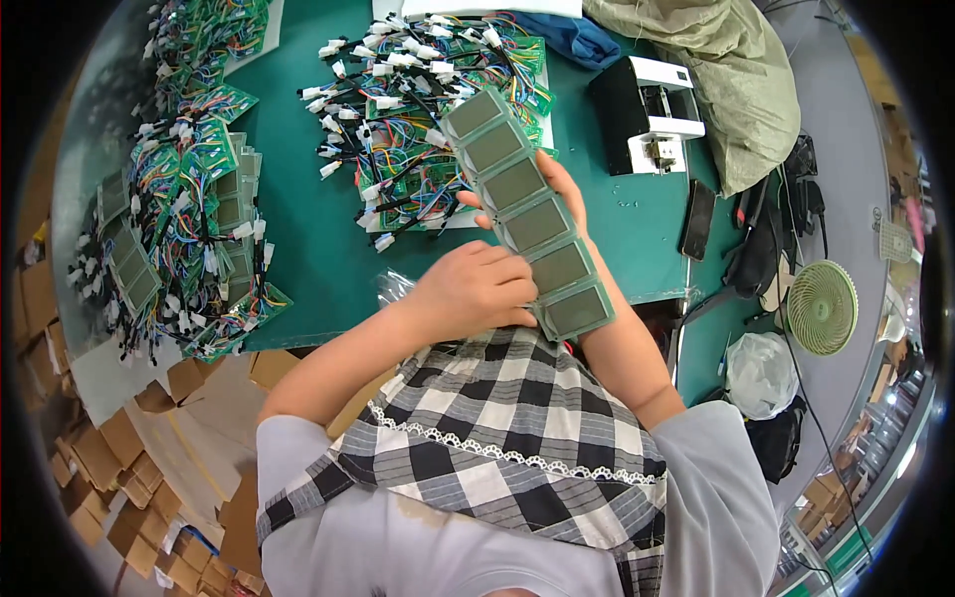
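Forms a long green strip (528, 210) set with six grey rectangular screens (514, 186); slants from upper left to lower right, held over the near edge of the table (642, 254).

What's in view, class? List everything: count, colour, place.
Display strip: one, green-grey, centre
Wired circuit boards: many, green, left and top
Worktop: count unclear, green, centre
Machine: one, black and white, upper right
Phone: one, black, right
Fan: one, green, right
Plastic bag: one, whitish, right
Draped cloth: one, tan, upper right
Bundled cloth: one, blue, top
Cardboard boxes: many, brown, mostly left
Apron: one, black and white, bottom
Left grip: one, bare, strip's lower-left edge
Right grip: one, bare, around strip
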The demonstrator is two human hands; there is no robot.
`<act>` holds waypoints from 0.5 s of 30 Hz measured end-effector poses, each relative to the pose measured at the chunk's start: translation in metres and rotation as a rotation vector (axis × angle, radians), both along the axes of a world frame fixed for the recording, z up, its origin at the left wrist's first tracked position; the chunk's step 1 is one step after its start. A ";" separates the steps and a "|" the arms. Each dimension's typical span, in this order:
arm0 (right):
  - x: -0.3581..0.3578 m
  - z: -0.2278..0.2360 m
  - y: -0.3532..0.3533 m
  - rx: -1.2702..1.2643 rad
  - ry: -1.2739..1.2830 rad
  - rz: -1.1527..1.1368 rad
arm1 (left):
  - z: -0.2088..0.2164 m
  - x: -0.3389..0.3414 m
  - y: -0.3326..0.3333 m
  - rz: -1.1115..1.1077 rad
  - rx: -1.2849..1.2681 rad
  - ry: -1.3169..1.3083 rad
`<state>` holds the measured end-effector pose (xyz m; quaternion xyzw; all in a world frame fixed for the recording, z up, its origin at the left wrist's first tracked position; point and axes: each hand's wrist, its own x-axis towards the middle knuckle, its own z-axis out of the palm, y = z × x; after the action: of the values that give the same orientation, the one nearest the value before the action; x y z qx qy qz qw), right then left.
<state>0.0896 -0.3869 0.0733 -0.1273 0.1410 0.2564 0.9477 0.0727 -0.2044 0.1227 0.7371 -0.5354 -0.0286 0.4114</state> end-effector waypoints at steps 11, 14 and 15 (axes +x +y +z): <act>-0.004 0.019 0.018 -0.271 0.042 0.046 | -0.001 0.023 -0.020 -0.238 0.182 -0.093; -0.007 0.016 0.021 -0.247 0.047 0.046 | -0.004 0.020 -0.019 -0.232 0.180 -0.081; -0.007 0.016 0.022 -0.247 0.054 0.049 | -0.005 0.019 -0.018 -0.232 0.181 -0.080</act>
<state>0.0824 -0.3648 0.0892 -0.2395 0.1939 0.2633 0.9142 0.0914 -0.2227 0.1174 0.7048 -0.6283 -0.0946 0.3156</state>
